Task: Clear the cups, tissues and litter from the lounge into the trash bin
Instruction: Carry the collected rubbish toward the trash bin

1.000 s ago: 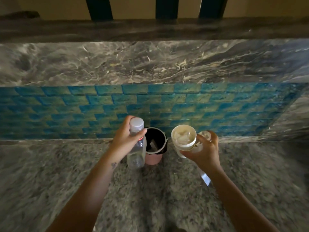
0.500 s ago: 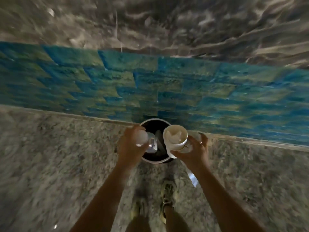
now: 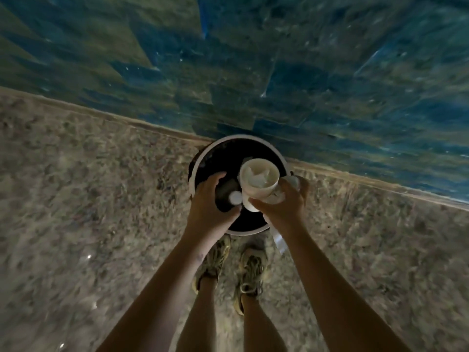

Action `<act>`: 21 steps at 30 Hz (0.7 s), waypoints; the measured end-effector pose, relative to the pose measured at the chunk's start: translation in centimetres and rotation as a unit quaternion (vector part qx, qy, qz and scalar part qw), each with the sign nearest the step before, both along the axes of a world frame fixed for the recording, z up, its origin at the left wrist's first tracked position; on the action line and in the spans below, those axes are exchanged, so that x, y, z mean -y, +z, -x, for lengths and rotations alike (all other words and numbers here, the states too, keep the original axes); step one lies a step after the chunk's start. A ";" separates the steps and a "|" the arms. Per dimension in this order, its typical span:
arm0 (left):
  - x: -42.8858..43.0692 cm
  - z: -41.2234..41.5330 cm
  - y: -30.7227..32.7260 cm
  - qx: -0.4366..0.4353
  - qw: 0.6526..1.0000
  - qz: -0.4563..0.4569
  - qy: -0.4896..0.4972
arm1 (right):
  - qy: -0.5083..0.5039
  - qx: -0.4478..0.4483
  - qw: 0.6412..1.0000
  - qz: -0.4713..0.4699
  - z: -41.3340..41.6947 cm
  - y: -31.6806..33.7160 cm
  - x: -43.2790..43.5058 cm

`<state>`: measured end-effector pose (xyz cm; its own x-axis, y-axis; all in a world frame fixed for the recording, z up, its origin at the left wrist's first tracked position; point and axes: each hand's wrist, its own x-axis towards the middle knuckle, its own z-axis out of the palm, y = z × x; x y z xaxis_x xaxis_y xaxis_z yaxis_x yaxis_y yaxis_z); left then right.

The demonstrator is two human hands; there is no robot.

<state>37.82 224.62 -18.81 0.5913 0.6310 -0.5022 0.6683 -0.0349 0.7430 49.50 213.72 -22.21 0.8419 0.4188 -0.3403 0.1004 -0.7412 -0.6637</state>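
The trash bin (image 3: 229, 138) is round with a white rim and a black liner, and it stands on the floor against the wall. My left hand (image 3: 205, 204) curls round a clear plastic bottle (image 3: 227, 191) with a white cap, held over the bin's mouth. My right hand (image 3: 283, 208) grips a white paper cup (image 3: 256, 194) above the bin's right half. A crumpled tissue (image 3: 257, 175) sits inside the cup. The same hand pinches more white litter (image 3: 291, 181) behind the cup, and a clear wrapper (image 3: 279, 241) hangs below it.
A blue tiled wall (image 3: 279, 72) rises right behind the bin. Speckled granite floor (image 3: 88, 199) spreads left and right. My two feet in laced shoes (image 3: 250, 273) stand just short of the bin.
The view has tilted down and closed in on the bin. Both hands have moved from in front of the bin to over its mouth, and the bottle now points down into it.
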 end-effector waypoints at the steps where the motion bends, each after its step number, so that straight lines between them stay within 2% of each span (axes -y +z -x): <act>1: -0.1 -0.2 0.1 0.020 0.999 0.044 0.006 | 0.006 -0.012 1.000 0.001 0.1 0.2 -0.3; 4: -0.1 -1.4 0.9 0.078 0.987 0.139 0.024 | 0.022 -0.013 0.999 -0.028 0.7 1.2 -0.6; 8: -0.1 -2.7 1.2 0.097 0.986 0.112 0.071 | 0.023 -0.021 0.998 -0.049 1.0 2.6 -0.8; 12: -0.7 -3.7 0.7 0.045 0.994 0.038 0.092 | -0.006 -0.026 0.998 -0.055 0.0 2.6 -0.8; 16: -0.9 -4.4 0.0 -0.027 0.994 0.036 0.095 | -0.017 -0.039 0.998 -0.048 -0.7 2.4 -0.9; 18: -0.6 -4.6 0.6 -0.036 0.996 0.001 0.086 | -0.027 -0.056 0.996 -0.065 -0.7 2.9 -0.9; 19: -0.5 -4.6 0.9 -0.025 0.997 0.001 0.076 | -0.023 -0.066 0.994 -0.079 -0.6 3.4 -0.7; 21: -0.2 -4.9 1.7 0.021 0.994 0.082 0.065 | 0.011 -0.091 0.989 -0.114 -0.1 4.5 -0.4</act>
